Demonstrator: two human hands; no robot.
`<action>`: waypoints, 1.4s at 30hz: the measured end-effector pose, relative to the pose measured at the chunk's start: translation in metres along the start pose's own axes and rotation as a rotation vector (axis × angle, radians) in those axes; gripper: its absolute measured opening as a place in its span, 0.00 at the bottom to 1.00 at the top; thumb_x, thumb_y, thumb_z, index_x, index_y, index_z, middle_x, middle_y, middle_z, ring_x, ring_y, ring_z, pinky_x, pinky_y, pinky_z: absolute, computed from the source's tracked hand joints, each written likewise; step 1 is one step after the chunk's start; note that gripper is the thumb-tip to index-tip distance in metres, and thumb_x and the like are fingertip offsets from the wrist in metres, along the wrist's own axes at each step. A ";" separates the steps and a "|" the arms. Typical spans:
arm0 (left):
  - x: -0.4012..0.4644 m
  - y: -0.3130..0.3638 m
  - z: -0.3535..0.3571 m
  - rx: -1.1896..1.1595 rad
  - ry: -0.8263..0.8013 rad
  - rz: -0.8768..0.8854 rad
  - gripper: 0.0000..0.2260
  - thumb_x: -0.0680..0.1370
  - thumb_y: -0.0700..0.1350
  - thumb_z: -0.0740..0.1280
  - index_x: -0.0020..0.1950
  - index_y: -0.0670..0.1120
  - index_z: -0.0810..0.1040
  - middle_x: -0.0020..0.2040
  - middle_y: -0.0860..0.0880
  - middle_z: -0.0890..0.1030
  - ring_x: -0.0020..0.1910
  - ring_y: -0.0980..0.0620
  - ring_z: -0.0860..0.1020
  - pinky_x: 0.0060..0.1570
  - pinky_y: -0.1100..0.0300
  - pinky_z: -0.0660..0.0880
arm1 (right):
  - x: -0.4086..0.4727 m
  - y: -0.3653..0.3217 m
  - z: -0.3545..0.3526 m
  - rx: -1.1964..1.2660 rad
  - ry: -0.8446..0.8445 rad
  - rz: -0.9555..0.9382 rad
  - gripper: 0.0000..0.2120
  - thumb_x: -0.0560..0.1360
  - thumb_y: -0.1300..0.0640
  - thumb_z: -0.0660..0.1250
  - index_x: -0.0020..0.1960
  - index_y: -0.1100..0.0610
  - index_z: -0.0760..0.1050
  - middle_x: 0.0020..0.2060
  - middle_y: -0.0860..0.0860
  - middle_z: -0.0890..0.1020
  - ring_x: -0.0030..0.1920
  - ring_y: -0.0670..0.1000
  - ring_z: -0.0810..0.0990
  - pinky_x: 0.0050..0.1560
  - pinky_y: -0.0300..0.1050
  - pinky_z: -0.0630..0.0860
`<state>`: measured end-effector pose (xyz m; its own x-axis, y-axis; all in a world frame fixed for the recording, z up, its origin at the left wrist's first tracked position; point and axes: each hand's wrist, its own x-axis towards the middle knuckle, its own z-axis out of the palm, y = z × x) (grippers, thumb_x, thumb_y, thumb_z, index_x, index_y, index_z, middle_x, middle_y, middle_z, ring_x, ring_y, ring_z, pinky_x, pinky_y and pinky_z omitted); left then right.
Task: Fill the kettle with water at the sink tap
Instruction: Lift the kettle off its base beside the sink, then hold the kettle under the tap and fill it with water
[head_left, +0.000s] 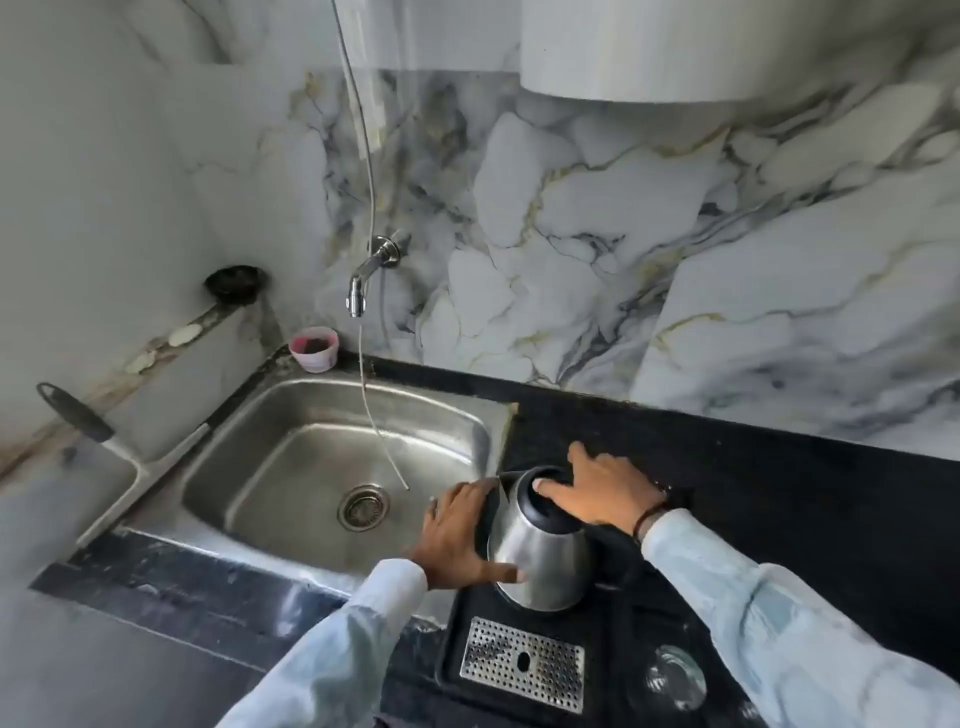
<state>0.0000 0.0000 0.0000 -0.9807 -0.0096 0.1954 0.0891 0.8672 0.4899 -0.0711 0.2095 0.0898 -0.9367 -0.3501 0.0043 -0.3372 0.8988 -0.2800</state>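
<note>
The stainless-steel kettle (543, 561) stood on a black tray (457, 649) at the counter's front edge, just right of the sink (291, 467) and well apart from the wall tap (371, 270). The left hand (457, 540) lay flat against the kettle's left flank, fingers spread and extended, bracing rather than gripping. The right hand (597, 493) rested on the black lid (545, 493), fingers splayed over its top; whether any finger pressed a release catch could not be told. The step in hand appeared to be opening or steadying the kettle before it was lifted. The next move would probably call for a firm hold on the handle, a raised lid, and carriage leftward under the spout. No water ran from the tap; a thin hose (374, 415) hung past it into the basin. The kettle's handle was hidden beneath the right wrist and sleeve, its base was not clearly seen, and the tray's near edge was cut off by the frame. The contents of the pink cup (314, 349) behind the sink were indistinct.
</note>
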 end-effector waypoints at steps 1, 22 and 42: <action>-0.002 0.002 0.007 -0.061 0.015 -0.021 0.59 0.63 0.72 0.78 0.86 0.55 0.55 0.83 0.50 0.66 0.84 0.45 0.60 0.83 0.41 0.55 | -0.001 0.003 0.005 -0.003 -0.060 0.016 0.42 0.83 0.27 0.62 0.84 0.57 0.65 0.79 0.65 0.78 0.78 0.68 0.78 0.75 0.58 0.76; -0.122 0.088 0.213 -0.643 -0.263 -0.170 0.50 0.61 0.56 0.88 0.78 0.54 0.69 0.75 0.50 0.76 0.77 0.50 0.71 0.81 0.44 0.67 | -0.187 0.168 0.131 0.602 0.034 0.540 0.20 0.84 0.39 0.54 0.45 0.49 0.78 0.59 0.62 0.89 0.51 0.65 0.86 0.60 0.63 0.84; -0.025 0.077 0.173 0.061 0.242 -0.231 0.17 0.76 0.60 0.70 0.53 0.48 0.85 0.48 0.42 0.89 0.54 0.37 0.84 0.63 0.44 0.72 | -0.133 0.114 0.211 0.892 0.127 0.616 0.28 0.75 0.35 0.47 0.45 0.50 0.80 0.60 0.63 0.90 0.60 0.70 0.88 0.69 0.63 0.81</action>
<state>0.0013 0.1525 -0.1140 -0.9033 -0.3207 0.2851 -0.1479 0.8564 0.4947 0.0350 0.3031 -0.1456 -0.9417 0.1706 -0.2900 0.3343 0.3783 -0.8632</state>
